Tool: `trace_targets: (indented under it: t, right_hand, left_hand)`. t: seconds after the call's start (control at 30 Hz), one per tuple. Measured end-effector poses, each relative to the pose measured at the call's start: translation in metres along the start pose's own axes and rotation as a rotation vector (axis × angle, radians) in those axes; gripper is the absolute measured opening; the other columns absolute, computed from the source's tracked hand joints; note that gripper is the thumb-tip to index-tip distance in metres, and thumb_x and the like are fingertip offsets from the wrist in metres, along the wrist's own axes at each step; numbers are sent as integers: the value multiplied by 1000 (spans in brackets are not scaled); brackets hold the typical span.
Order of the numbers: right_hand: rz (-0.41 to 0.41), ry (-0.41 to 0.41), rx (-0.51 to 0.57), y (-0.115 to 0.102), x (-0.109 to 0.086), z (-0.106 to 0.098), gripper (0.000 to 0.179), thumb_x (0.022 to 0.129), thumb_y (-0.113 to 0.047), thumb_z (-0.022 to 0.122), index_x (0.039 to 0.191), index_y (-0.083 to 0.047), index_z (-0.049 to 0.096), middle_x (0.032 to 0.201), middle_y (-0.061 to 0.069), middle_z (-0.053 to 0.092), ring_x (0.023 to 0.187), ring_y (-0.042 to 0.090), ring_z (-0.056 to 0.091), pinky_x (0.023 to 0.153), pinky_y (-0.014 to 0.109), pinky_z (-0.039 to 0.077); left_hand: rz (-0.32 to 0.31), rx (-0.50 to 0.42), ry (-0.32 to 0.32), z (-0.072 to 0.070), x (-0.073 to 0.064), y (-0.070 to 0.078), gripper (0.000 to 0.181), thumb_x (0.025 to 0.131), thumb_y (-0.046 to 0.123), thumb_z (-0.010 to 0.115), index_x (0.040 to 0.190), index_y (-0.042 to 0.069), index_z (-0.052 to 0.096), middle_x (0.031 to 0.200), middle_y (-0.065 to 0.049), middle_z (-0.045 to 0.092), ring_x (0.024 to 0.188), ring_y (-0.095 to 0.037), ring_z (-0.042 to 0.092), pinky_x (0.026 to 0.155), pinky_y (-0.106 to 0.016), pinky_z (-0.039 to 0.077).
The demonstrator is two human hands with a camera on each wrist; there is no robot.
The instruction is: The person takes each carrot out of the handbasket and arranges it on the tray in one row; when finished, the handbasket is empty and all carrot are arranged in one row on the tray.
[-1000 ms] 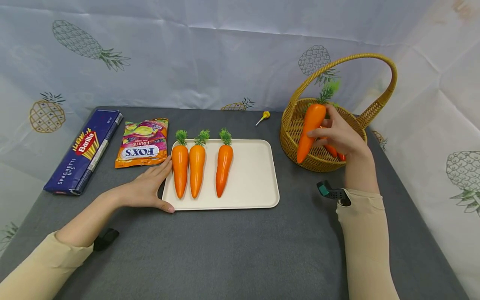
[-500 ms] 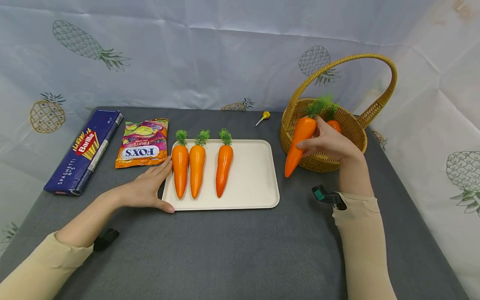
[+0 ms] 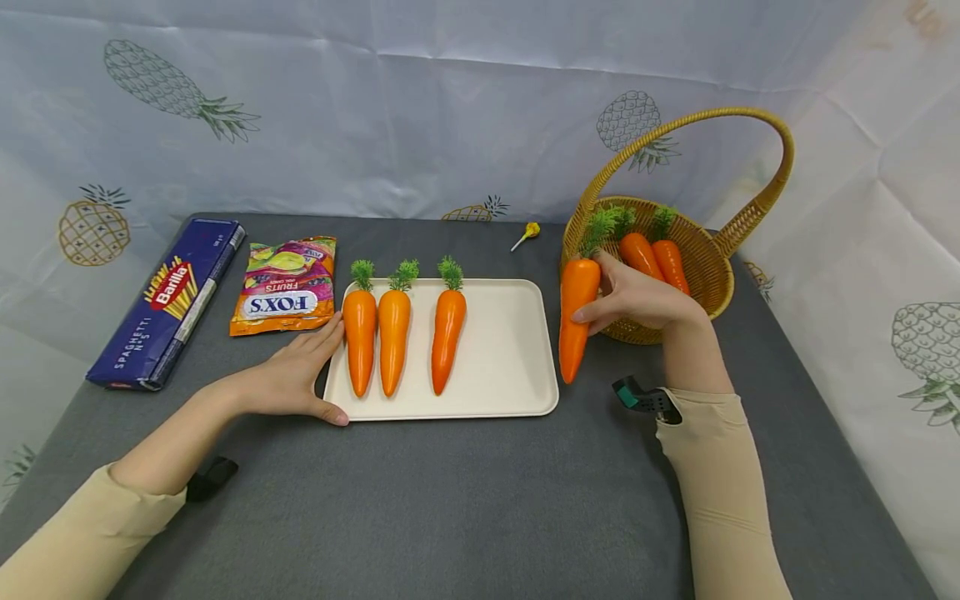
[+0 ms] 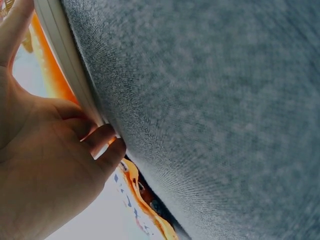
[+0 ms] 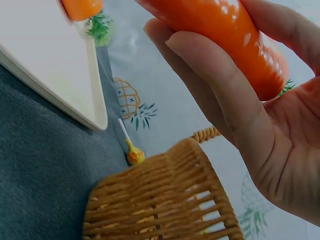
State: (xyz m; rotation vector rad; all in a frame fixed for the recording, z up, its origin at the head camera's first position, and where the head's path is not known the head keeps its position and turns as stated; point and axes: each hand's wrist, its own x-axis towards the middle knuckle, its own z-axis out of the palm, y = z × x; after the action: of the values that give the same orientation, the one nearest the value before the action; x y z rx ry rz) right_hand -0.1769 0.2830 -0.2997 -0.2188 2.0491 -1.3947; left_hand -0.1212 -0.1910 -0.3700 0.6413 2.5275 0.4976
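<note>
My right hand [image 3: 637, 292] grips an orange carrot [image 3: 576, 321] with a green tuft, tip pointing down, between the tray's right end and the basket. In the right wrist view, fingers and thumb lie along both sides of the carrot [image 5: 230, 40]. My left hand [image 3: 300, 375] rests with extended fingers against the left end of the cream tray [image 3: 502, 358]. Three carrots lie on that tray: one [image 3: 360, 342] near the left hand, one [image 3: 394, 342] beside it, one [image 3: 448, 342] nearer the middle. Two more carrots, one [image 3: 641, 254] left of the other [image 3: 670, 262], lie inside the wicker basket [image 3: 708, 279].
The basket's tall handle [image 3: 783, 158] arches up at the right. A yellow lollipop [image 3: 532, 230] lies behind the tray. At the left are a bag of Fox's candy [image 3: 285, 287] and a blue spaghetti box [image 3: 168, 304]. A pineapple-print cloth [image 3: 420, 125] hangs behind.
My right hand has carried the carrot left and toward me, out of the basket to the tray's right edge. The carrots left inside the basket now show more. My left hand has stayed still.
</note>
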Motion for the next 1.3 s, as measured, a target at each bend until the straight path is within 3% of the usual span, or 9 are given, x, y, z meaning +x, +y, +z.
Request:
trace_targets:
  t: [0.1, 0.2, 0.33, 0.7, 0.93, 1.3]
  right_hand:
    - [-8, -18, 0, 0, 4, 4, 68, 87, -6, 71, 136, -4, 23, 111, 17, 63, 91, 28, 73, 84, 43, 62]
    - [-16, -41, -10, 0, 8, 9, 70, 87, -7, 71, 136, -4, 22, 113, 17, 62, 92, 27, 73, 83, 43, 62]
    - [-19, -72, -12, 0, 14, 15, 82, 88, -8, 71, 146, -6, 14, 121, 20, 57, 97, 25, 71, 83, 42, 62]
    - [25, -53, 51, 2, 37, 30, 107, 88, -9, 71, 157, -12, -10, 139, 24, 45, 103, 24, 69, 82, 41, 62]
    - [10, -73, 65, 2, 50, 45, 76, 87, -5, 70, 143, -6, 19, 131, 22, 47, 101, 25, 69, 80, 44, 62]
    - [5, -70, 48, 3, 61, 61, 64, 86, -7, 71, 132, -6, 26, 124, 20, 51, 99, 26, 70, 78, 45, 62]
  left_hand:
    - [0, -5, 1, -1, 0, 1, 137, 68, 68, 78, 157, -3, 2, 167, -22, -8, 147, -58, 10, 112, -78, 15]
    - [-4, -6, -1, -1, 0, 1, 137, 68, 67, 78, 157, -3, 2, 167, -22, -8, 147, -58, 10, 112, -78, 14]
    - [-7, -7, -6, -1, 0, 1, 136, 69, 67, 78, 157, -3, 1, 167, -22, -8, 147, -58, 9, 112, -78, 14]
    - [-13, 2, -14, -2, 1, 1, 136, 69, 68, 77, 158, -2, 1, 167, -22, -8, 147, -58, 9, 112, -78, 14]
    - [-12, -3, -12, -2, 1, 1, 135, 69, 67, 77, 157, -3, 2, 167, -22, -8, 148, -57, 9, 113, -77, 14]
    - [-8, -7, -5, -1, 0, 0, 135, 69, 67, 77, 158, -2, 2, 167, -21, -8, 148, -57, 8, 113, -77, 13]
